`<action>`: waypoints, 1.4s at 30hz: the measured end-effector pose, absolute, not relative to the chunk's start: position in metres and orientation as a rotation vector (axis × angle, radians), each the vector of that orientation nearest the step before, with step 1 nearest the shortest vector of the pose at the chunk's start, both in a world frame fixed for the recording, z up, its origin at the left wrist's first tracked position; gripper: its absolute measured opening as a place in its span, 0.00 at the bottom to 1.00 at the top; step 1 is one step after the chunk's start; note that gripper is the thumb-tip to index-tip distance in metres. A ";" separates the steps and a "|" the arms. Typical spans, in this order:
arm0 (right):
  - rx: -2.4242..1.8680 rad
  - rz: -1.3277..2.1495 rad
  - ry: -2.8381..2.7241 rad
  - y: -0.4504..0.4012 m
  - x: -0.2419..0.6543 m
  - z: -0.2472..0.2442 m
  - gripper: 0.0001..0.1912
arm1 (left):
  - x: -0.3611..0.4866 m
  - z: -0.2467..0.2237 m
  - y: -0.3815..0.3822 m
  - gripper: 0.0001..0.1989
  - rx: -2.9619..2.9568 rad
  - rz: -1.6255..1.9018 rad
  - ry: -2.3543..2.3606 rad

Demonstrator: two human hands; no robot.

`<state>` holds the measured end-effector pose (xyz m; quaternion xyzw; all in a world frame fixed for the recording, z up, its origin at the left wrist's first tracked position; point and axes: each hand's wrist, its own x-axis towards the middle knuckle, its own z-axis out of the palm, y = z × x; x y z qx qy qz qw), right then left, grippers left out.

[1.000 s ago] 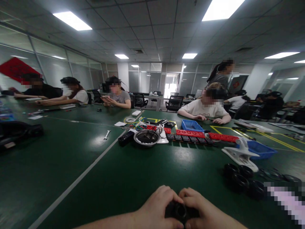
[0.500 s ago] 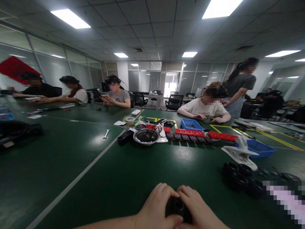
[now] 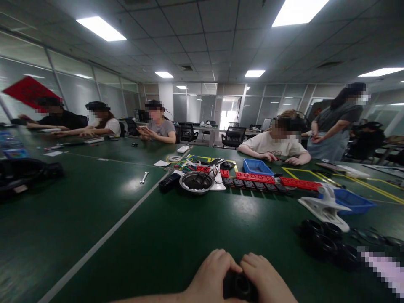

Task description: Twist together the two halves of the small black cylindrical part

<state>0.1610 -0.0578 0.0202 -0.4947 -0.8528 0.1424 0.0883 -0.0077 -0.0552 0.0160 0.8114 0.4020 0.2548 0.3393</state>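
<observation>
Low in the view, my left hand (image 3: 211,273) and my right hand (image 3: 264,272) close round a black rounded part (image 3: 241,287) with a round hole facing me. Their fingers are curled over it from both sides, and much of it is hidden by them and the bottom of the frame. To the right of my hands lies a cluster of black ring-shaped parts (image 3: 326,244) with open middles.
Ahead on the green table (image 3: 132,248) are a metal bowl (image 3: 196,191) with dark contents, red and black power strips (image 3: 254,182), blue trays (image 3: 258,166) and a white clamp base (image 3: 325,207). A wrench (image 3: 144,177) lies left. Several people sit across; one stands at right.
The view has shifted slightly, so the table things appear further right. My hands still hold the black part, now a little lower in view. The standing person has moved right and turned.
</observation>
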 end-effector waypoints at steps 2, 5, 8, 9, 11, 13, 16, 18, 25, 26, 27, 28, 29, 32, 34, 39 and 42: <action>-1.541 0.353 -2.543 -0.059 0.159 0.022 0.15 | -0.007 0.017 -0.057 0.20 2.116 0.677 1.069; -1.501 0.533 -2.544 -0.060 0.159 0.034 0.20 | -0.007 0.019 -0.057 0.21 2.120 0.690 1.018; -1.360 0.877 -2.525 -0.059 0.163 0.050 0.18 | -0.009 0.020 -0.054 0.22 2.131 0.671 0.945; -1.322 0.969 -2.505 -0.058 0.165 0.054 0.16 | -0.010 0.020 -0.053 0.22 2.128 0.661 0.932; -1.269 1.104 -2.460 -0.056 0.168 0.058 0.14 | -0.011 0.021 -0.052 0.22 2.116 0.649 0.924; -1.231 1.165 -2.427 -0.054 0.171 0.057 0.12 | -0.011 0.022 -0.052 0.21 2.102 0.664 0.939; -1.245 1.091 -2.418 -0.053 0.172 0.048 0.11 | -0.010 0.023 -0.054 0.21 2.069 0.672 0.971; -1.302 0.954 -2.425 -0.055 0.170 0.039 0.11 | -0.009 0.023 -0.055 0.20 2.035 0.661 0.994; -1.615 0.371 -2.430 -0.057 0.162 0.012 0.17 | -0.007 0.022 -0.053 0.22 2.015 0.646 1.162; -1.595 0.398 -2.445 -0.057 0.163 0.012 0.18 | -0.007 0.022 -0.052 0.22 2.023 0.644 1.153; -1.555 0.476 -2.458 -0.056 0.164 0.015 0.19 | -0.008 0.022 -0.051 0.22 2.033 0.641 1.132; -1.504 0.589 -2.463 -0.055 0.165 0.020 0.18 | -0.008 0.021 -0.050 0.22 2.043 0.640 1.102; -1.441 0.721 -2.463 -0.055 0.167 0.025 0.16 | -0.009 0.021 -0.049 0.22 2.052 0.639 1.070; -1.251 1.082 -2.429 -0.053 0.172 0.042 0.10 | -0.012 0.020 -0.049 0.23 2.065 0.635 0.993; -1.223 1.187 -2.388 -0.052 0.175 0.048 0.09 | -0.013 0.019 -0.050 0.24 2.065 0.641 0.969; -1.372 0.889 -2.460 -0.056 0.172 0.038 0.09 | -0.009 0.019 -0.057 0.23 2.050 0.673 1.009; -1.443 0.574 -2.500 -0.061 0.164 0.026 0.13 | -0.007 0.020 -0.060 0.23 2.019 0.728 1.150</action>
